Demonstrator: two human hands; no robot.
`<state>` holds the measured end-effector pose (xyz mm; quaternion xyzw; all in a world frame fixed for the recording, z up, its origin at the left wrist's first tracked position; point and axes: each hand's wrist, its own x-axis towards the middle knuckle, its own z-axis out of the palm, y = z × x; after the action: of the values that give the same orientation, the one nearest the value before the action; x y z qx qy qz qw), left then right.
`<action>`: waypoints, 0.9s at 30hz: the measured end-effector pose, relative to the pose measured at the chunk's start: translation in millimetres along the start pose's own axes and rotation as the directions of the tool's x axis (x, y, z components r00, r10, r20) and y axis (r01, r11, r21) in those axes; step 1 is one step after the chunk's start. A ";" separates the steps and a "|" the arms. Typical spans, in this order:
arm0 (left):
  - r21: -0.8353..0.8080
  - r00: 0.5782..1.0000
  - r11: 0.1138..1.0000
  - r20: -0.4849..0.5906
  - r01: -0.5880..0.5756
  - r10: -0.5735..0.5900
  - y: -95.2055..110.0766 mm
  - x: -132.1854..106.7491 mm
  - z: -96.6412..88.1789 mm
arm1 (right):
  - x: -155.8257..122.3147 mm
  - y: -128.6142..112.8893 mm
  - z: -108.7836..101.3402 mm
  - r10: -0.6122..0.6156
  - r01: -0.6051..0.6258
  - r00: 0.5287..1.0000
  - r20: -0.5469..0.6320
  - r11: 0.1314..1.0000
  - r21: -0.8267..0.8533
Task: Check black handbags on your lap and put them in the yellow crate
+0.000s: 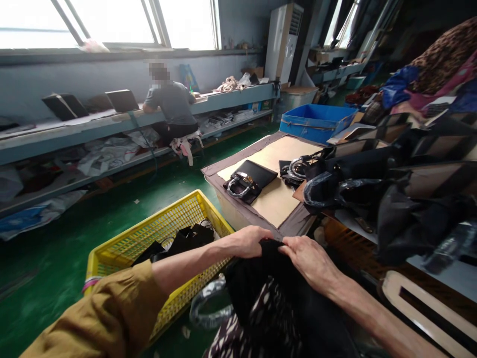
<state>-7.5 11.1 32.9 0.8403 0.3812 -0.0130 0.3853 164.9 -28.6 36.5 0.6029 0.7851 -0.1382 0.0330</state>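
Observation:
A black handbag (pixel 246 283) hangs before me at the lower middle, its plastic-wrapped handle (pixel 212 308) dangling at the left. My left hand (pixel 251 241) is closed on the bag's upper edge. Close beside it, my right hand (pixel 303 256) grips the same edge, fingers curled over the black material. The bag's lower part merges with dark, white-patterned cloth, and its inside is hidden. Just beyond my hands, another black handbag (pixel 253 179) with a wrapped handle lies flat on a padded table (pixel 274 209).
Left of the bag stands a yellow plastic basket (pixel 112 243) with black bags inside. Many black bags (pixel 357 174) are piled at the right. A blue bin (pixel 316 122) stands behind the table. Farther back, a person (pixel 171 102) sits at a long bench (pixel 223 102).

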 end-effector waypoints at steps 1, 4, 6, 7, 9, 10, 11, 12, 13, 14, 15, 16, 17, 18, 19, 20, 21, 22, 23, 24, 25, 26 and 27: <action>-0.016 0.999 0.999 -0.019 -0.047 0.047 -2.5 6.9 -4.9 | 2.2 1.7 -6.2 -0.001 0.000 1.000 -0.016 1.000 -0.025; -0.008 0.988 0.989 -0.055 -0.145 0.144 -5.9 28.6 -18.6 | 7.5 8.7 -24.0 -0.003 -0.002 0.998 -0.065 0.997 -0.075; 0.013 0.982 0.985 -0.071 -0.173 0.174 -2.9 39.7 -24.5 | 9.1 14.0 -32.5 0.003 -0.010 0.997 -0.080 0.996 -0.084; 0.025 0.980 0.984 -0.081 -0.179 0.180 -0.1 43.7 -25.9 | 8.9 16.6 -35.0 0.009 -0.016 0.996 -0.086 0.996 -0.082; 0.054 0.979 0.983 -0.095 -0.176 0.181 6.5 48.5 -25.9 | 6.4 21.5 -36.0 0.027 -0.034 0.995 -0.094 0.997 -0.070; 0.072 0.981 0.984 -0.094 -0.166 0.172 9.6 49.9 -24.5 | 4.3 23.9 -34.6 0.037 -0.043 0.994 -0.099 0.997 -0.061; 0.088 0.983 0.984 -0.085 -0.156 0.164 12.2 51.0 -22.6 | 1.8 26.4 -32.2 0.044 -0.050 0.994 -0.102 0.997 -0.053; 0.101 0.984 0.983 -0.072 -0.155 0.163 14.1 52.1 -20.3 | -0.7 29.0 -29.0 0.049 -0.053 0.993 -0.106 0.998 -0.040; 0.110 0.984 0.980 -0.055 -0.165 0.172 15.3 53.5 -18.0 | -3.1 31.6 -25.5 0.046 -0.049 0.993 -0.111 0.999 -0.016; 0.116 0.981 0.976 -0.042 -0.182 0.188 16.0 55.4 -15.9 | -4.9 34.5 -22.0 0.039 -0.037 0.993 -0.115 0.999 0.018; 0.119 0.978 0.973 -0.035 -0.199 0.204 16.4 58.0 -14.4 | -5.9 37.5 -19.1 0.030 -0.023 0.992 -0.121 0.998 0.059; 0.125 0.976 0.970 -0.033 -0.208 0.214 16.7 61.3 -13.7 | -5.8 40.6 -16.9 0.024 -0.011 0.992 -0.126 0.995 0.101; 0.134 0.977 0.970 -0.034 -0.205 0.211 17.3 65.2 -14.0 | -4.7 43.8 -15.8 0.021 -0.003 0.991 -0.132 0.991 0.135; 0.147 0.979 0.970 -0.038 -0.194 0.202 18.1 69.6 -15.4 | -2.4 47.1 -15.7 0.023 -0.001 0.990 -0.137 0.987 0.158; 0.159 0.981 0.970 -0.042 -0.182 0.191 19.3 74.2 -17.9 | 0.7 50.2 -16.6 0.029 -0.005 0.990 -0.141 0.986 0.165; 0.168 0.982 0.970 -0.043 -0.175 0.185 20.7 79.0 -21.3 | 4.5 52.9 -18.2 0.038 -0.014 0.989 -0.144 0.986 0.166; 0.172 0.982 0.970 -0.041 -0.173 0.183 22.3 83.5 -25.4 | 8.4 55.2 -20.3 0.045 -0.020 0.988 -0.147 0.986 0.165; 0.172 0.982 0.969 -0.035 -0.176 0.185 23.7 87.7 -29.6 | 12.3 56.7 -22.4 0.051 -0.026 0.988 -0.148 0.986 0.163; 0.170 0.982 0.969 -0.029 -0.178 0.185 24.8 91.3 -33.7 | 15.5 57.5 -24.2 0.058 -0.034 0.987 -0.149 0.986 0.161; 0.170 0.983 0.970 -0.019 -0.175 0.181 25.6 94.2 -37.1 | 17.9 57.5 -25.4 0.066 -0.042 0.987 -0.148 0.986 0.159; 0.176 0.985 0.970 -0.005 -0.167 0.170 25.9 96.2 -39.1 | 19.0 56.7 -25.6 0.072 -0.048 0.986 -0.148 0.986 0.158; 0.182 0.988 0.971 0.011 -0.155 0.156 25.8 97.2 -39.3 | 18.3 55.4 -24.5 0.075 -0.052 0.987 -0.145 0.986 0.157; 0.186 0.990 0.972 0.032 -0.141 0.137 25.5 96.9 -37.3 | 15.7 53.7 -21.8 0.077 -0.054 0.987 -0.140 0.986 0.158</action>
<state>67.6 86.3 44.8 0.8973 0.3148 -0.0297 0.3079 214.5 4.4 44.5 0.6376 0.7522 -0.1527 -0.0661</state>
